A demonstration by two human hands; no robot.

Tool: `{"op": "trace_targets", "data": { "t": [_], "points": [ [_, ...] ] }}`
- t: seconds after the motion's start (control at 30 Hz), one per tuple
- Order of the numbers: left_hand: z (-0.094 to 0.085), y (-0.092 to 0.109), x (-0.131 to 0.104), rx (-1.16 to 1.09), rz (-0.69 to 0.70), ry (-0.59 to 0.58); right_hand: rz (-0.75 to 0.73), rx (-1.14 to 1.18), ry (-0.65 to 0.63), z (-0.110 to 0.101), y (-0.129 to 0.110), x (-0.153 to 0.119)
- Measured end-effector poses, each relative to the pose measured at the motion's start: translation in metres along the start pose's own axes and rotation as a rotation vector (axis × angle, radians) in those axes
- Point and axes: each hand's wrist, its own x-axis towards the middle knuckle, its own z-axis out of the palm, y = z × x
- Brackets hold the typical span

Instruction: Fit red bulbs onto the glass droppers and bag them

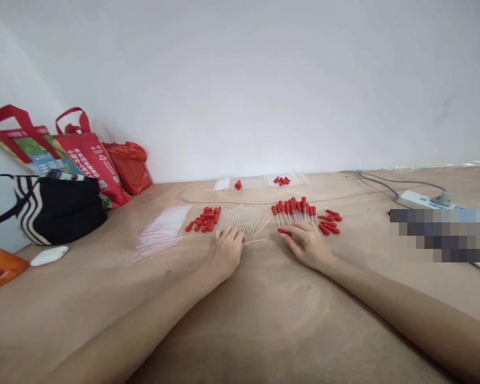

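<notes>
A thin clear tube was pinched near one end in the left hand, its free end pointed across the bench toward the right hand. The two hands were held apart. A red bulb was seen at the right fingertips, just in front of a row of bulb-topped tubes; whether it was gripped or only touched could not be told. Loose tubes were fanned out beyond the left hand, with loose bulbs heaped beside them.

For good handling, the tube seemed best held lightly and close to its working end, since so slender a piece might be bent or snapped. The bulb was judged best taken by its sides, with its mouth left uncovered and sideways pressure avoided.

White characters and a recycling mark were printed on the red shopping bag, and pale letters were partly shown on the multicoloured bag, but none could be read with confidence. No brand name could be made out on the white-striped black bag.
</notes>
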Motion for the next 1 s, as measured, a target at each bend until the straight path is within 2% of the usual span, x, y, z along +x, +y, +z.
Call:
{"op": "trace_targets", "data": {
  "t": [0.13, 0.27, 0.47, 0.67, 1.0],
  "points": [
    [-0.006, -0.007, -0.008, -0.07, 0.015, -0.036, -0.077, 0.02, -0.064, 0.008, -0.008, 0.007],
    [-0.002, 0.002, 0.002, -0.216, -0.025, -0.062, -0.1, 0.011, -0.115, 0.01, -0.011, 0.009],
    [0.006, 0.009, 0.012, -0.304, -0.096, -0.068, -0.13, 0.082, -0.154, 0.01, -0.006, 0.008],
    [0.007, 0.008, 0.008, -0.371, 0.049, -0.019, -0.215, 0.155, -0.183, 0.008, -0.007, 0.009],
    [0.013, 0.006, 0.006, -0.399, 0.138, 0.04, -0.226, 0.26, -0.195, 0.006, -0.013, 0.009]
  ]
}}
